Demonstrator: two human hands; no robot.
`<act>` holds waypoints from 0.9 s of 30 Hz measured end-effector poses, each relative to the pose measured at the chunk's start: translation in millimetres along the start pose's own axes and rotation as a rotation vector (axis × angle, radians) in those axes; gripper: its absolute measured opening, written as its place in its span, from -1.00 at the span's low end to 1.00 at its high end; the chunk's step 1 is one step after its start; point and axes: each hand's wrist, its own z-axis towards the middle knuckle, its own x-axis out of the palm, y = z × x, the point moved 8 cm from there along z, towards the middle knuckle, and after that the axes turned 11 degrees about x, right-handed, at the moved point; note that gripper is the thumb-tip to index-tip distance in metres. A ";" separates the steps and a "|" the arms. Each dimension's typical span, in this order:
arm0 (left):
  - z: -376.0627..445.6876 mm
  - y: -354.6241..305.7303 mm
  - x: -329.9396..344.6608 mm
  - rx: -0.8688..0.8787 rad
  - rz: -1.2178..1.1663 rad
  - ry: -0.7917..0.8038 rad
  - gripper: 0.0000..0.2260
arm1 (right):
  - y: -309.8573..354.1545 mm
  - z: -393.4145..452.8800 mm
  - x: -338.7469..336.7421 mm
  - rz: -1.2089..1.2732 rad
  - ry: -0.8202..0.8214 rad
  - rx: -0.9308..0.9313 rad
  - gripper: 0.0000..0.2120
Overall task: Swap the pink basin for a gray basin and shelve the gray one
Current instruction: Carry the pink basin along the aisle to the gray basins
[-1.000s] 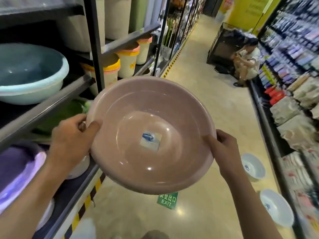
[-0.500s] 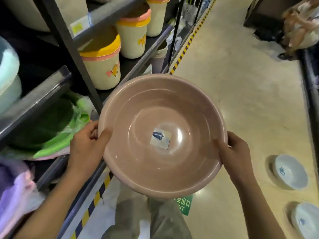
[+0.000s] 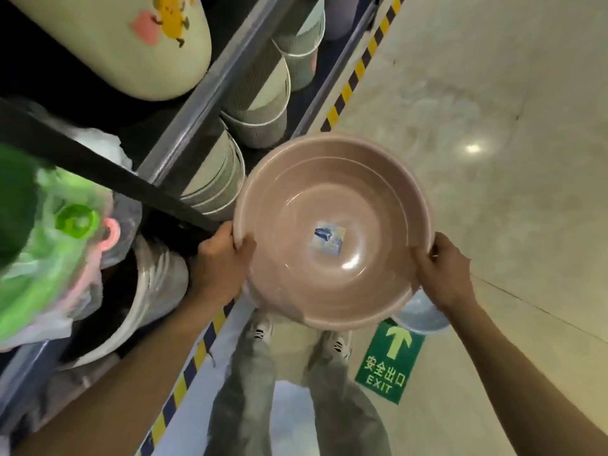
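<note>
I hold a round pink basin (image 3: 332, 205) level in front of me over the aisle floor, its open side up and a small blue-and-white label on its bottom. My left hand (image 3: 220, 261) grips its left rim, thumb inside. My right hand (image 3: 441, 268) grips the right rim. A pale grey-blue basin (image 3: 422, 315) lies on the floor just under the pink one's right edge, mostly hidden by it and by my right wrist.
Dark metal shelving (image 3: 184, 126) runs along my left with stacked ribbed buckets (image 3: 260, 103), a cream bin (image 3: 131, 44) and green plastic-wrapped goods (image 3: 49, 241). A yellow-black striped strip (image 3: 355, 74) edges the shelf base. A green EXIT sticker (image 3: 390, 363) marks the floor by my feet.
My view has tilted down to the floor and my feet. The pink basin stays in both hands and is lower, next to the bottom shelf. The seated person and far basins have left view.
</note>
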 end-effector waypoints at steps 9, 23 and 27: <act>68.6 168.7 146.7 -0.106 0.200 0.176 -0.67 | -105.8 93.8 196.1 -0.063 0.117 0.169 -0.79; 51.8 307.3 210.0 -0.220 0.290 0.225 -0.67 | -162.3 113.6 335.0 -0.137 0.208 0.164 -0.77; 47.1 333.2 215.3 -0.215 0.297 0.202 -0.70 | -165.9 108.9 365.9 -0.167 0.254 0.176 -0.77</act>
